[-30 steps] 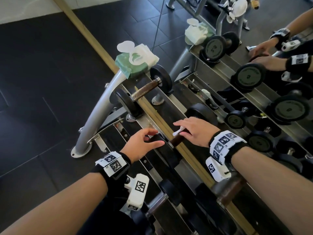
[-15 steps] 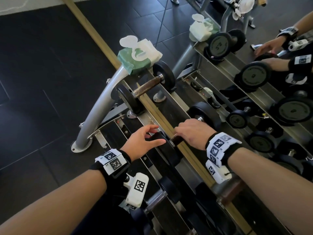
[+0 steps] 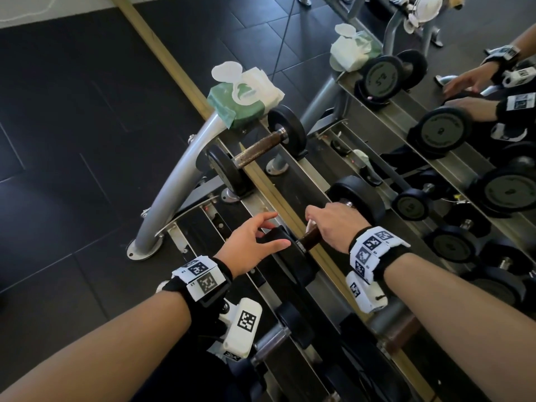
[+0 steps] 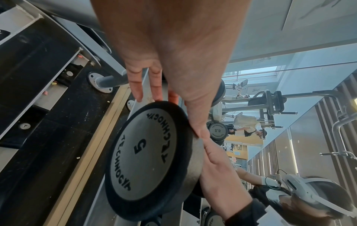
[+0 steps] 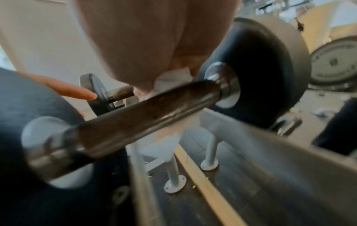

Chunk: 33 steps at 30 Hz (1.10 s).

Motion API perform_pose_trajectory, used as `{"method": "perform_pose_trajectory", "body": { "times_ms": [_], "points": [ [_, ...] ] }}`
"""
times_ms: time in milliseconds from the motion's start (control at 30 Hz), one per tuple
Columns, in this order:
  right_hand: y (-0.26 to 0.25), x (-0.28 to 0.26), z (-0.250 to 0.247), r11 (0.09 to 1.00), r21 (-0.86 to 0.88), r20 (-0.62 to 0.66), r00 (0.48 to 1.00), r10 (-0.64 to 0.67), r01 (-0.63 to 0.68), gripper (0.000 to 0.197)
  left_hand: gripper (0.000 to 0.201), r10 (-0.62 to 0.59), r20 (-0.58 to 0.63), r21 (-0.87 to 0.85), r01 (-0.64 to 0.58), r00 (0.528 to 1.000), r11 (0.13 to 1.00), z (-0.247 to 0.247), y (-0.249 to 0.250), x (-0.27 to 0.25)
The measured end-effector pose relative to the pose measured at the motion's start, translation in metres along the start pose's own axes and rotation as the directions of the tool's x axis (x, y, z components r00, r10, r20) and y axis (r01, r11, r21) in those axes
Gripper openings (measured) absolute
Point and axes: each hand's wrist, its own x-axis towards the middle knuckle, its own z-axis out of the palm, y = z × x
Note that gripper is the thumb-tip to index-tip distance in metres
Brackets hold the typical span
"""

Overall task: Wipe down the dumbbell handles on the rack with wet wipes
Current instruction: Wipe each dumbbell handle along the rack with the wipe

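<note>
Dark rubber floor tiles (image 3: 72, 146) fill the left half of the head view; a mirror (image 3: 435, 158) takes the upper right and repeats the scene. A grey steel dumbbell rack (image 3: 174, 181) runs from upper centre to the lower right of the frame.

Container: a green wet wipe pack (image 3: 240, 100) sits on the rack's top end, upper centre. Its white lid is flipped open and white wipes bulge out of the opening.

Just below the pack lies a small dumbbell with a rusty handle (image 3: 256, 150), untouched.

At centre frame lies the 5 dumbbell (image 4: 152, 159), resting across the rack rails. The left hand (image 3: 252, 245) rests on the near weight plate, fingers spread and nearly straight, thumb along the rim; in the left wrist view the fingertips (image 4: 137, 91) reach over the plate's edge.

The right hand (image 3: 333, 224) is curled over the dumbbell's dark handle (image 5: 146, 113), towards its far end. A white wipe (image 5: 172, 78) is pressed between palm and bar; the right wrist view is blurred, yet the wipe's crumpled edge shows above the handle.

Further dumbbells (image 3: 293, 326) lie on the rails in the lower frame.
</note>
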Motion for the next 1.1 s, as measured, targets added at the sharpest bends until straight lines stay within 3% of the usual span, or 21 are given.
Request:
{"method": "perform_pose_trajectory", "body": {
  "times_ms": [100,200,300,467,600,700,767,833,933,1033,1100],
  "points": [
    [-0.015,-0.005,0.014,0.990,0.136,0.010,1.000,-0.025,0.023,0.023,0.068,0.015,-0.012,0.023,-0.014,1.000,1.000,0.001,0.002,-0.001],
    [-0.015,-0.008,0.021,0.979,0.159,0.040,0.990,-0.133,0.125,0.025,0.066,0.013,-0.015,0.024,-0.013,1.000,1.000,0.001,0.001,0.001],
    [-0.002,-0.007,0.012,0.973,0.169,0.083,0.981,-0.174,0.159,0.009,0.066,0.015,-0.008,0.043,-0.015,1.000,0.999,0.000,0.001,0.002],
    [0.028,-0.005,-0.009,0.992,-0.039,0.042,0.992,-0.119,0.121,0.026,0.067,-0.011,0.041,0.063,0.008,0.999,0.998,-0.005,0.009,0.004],
    [0.011,-0.021,0.003,0.990,0.125,-0.010,0.998,-0.061,0.062,0.029,0.068,-0.046,0.090,0.116,0.036,0.995,0.993,-0.010,0.019,0.007],
    [-0.005,-0.034,0.013,0.990,0.118,-0.036,0.996,-0.077,0.080,0.037,0.067,-0.070,0.115,0.180,0.049,0.991,0.983,-0.011,0.028,0.008],
    [-0.005,-0.042,0.014,0.965,0.260,-0.058,0.998,-0.003,0.018,0.025,0.066,-0.089,0.115,0.232,0.061,0.989,0.971,-0.011,0.034,0.009],
    [-0.001,-0.054,0.013,0.838,0.542,-0.084,0.989,0.123,-0.058,0.019,0.066,-0.106,0.125,0.284,0.067,0.986,0.956,-0.012,0.040,0.011],
    [0.008,-0.070,0.016,0.552,0.833,-0.180,0.931,0.317,-0.027,0.021,0.065,-0.138,0.151,0.344,0.078,0.979,0.936,-0.014,0.047,0.013],
    [0.007,-0.080,0.023,0.216,0.974,-0.184,0.817,0.546,0.076,0.021,0.063,-0.139,0.164,0.405,0.062,0.977,0.912,-0.016,0.053,0.014],
    [0.003,-0.084,0.033,0.071,0.990,-0.138,0.712,0.689,0.123,0.020,0.061,-0.140,0.167,0.446,0.051,0.976,0.893,-0.016,0.058,0.015]
  ]
}}
